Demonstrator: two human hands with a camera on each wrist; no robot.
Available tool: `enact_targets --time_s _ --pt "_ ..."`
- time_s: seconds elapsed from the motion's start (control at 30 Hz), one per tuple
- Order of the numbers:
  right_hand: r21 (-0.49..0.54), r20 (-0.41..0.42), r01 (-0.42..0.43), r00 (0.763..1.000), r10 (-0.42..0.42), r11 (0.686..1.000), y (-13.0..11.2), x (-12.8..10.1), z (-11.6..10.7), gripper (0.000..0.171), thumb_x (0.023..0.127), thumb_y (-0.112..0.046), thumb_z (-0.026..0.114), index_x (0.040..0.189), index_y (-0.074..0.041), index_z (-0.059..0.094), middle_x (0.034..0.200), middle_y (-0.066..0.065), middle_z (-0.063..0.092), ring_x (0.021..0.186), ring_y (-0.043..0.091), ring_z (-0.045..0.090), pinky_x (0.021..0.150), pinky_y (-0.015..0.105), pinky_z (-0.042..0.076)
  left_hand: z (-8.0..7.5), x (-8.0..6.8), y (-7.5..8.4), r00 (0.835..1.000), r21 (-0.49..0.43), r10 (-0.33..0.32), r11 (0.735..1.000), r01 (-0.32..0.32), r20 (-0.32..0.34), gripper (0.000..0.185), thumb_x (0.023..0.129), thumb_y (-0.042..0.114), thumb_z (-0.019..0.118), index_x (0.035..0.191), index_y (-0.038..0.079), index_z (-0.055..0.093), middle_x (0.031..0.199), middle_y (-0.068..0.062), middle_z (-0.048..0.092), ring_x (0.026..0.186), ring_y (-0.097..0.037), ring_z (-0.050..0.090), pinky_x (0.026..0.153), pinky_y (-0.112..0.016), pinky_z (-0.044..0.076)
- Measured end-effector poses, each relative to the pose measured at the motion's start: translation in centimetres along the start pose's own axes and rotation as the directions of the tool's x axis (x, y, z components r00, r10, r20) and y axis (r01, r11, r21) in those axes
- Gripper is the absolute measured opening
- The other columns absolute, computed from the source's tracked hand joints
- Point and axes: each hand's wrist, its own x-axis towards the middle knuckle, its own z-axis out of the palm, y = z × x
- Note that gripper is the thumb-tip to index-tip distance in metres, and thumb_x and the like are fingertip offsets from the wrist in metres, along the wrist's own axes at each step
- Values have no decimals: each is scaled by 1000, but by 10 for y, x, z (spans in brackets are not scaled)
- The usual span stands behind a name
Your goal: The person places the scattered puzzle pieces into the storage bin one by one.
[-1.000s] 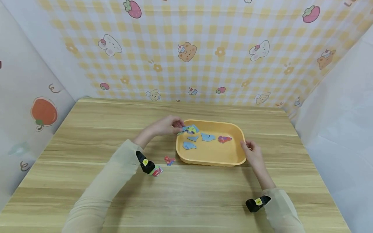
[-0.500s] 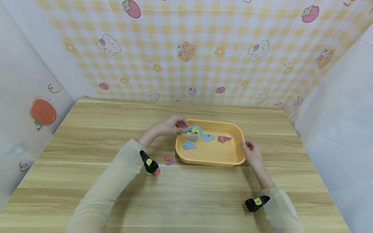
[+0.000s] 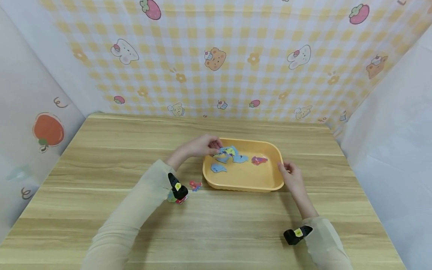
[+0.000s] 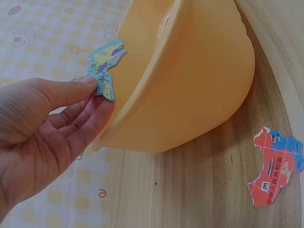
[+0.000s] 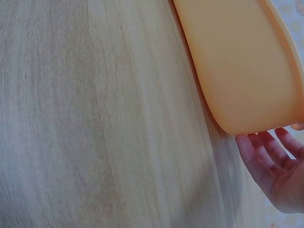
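Observation:
An orange plastic tray stands mid-table with several flat puzzle pieces in it: light blue ones and a red-purple one. My left hand pinches a blue-and-yellow map-like piece over the tray's left rim. My right hand rests against the tray's right end with loosely bent fingers. A red-and-blue piece lies on the table left of the tray.
The wooden table is boxed in by a yellow checked backdrop behind and pale walls at both sides. Another small red piece lies under my left forearm, partly hidden by the wrist camera.
My left hand has carried the blue-and-yellow piece a little to the right, further over the tray. The right hand has stayed at the tray's right end.

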Motion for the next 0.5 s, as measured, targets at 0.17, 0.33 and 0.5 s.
enact_targets --time_s 0.17,0.33,0.5 --pt "-4 16 -6 1000 6 1000 0 -1 0 51 97 -33 45 124 9 46 108 17 54 77 4 54 63 11 49 3 6 0 1000 -4 12 1000 -12 20 20 90 3 56 108 -6 58 102 -19 62 92 -24 61 73 -25 56" --pt "-6 18 -11 1000 11 1000 0 0 -1 52 97 -34 44 125 9 45 108 17 54 77 3 54 64 10 48 6 11 1 999 4 16 1000 -16 43 20 90 3 56 108 -6 58 101 -18 62 91 -23 61 74 -26 56" --pt "2 21 2 1000 -2 1000 1 0 -1 51 97 -33 44 125 10 45 108 18 54 76 1 54 64 10 49 9 16 2 998 12 -6 1000 5 70 19 91 3 55 107 -5 58 98 -17 61 85 -20 60 76 -35 56"
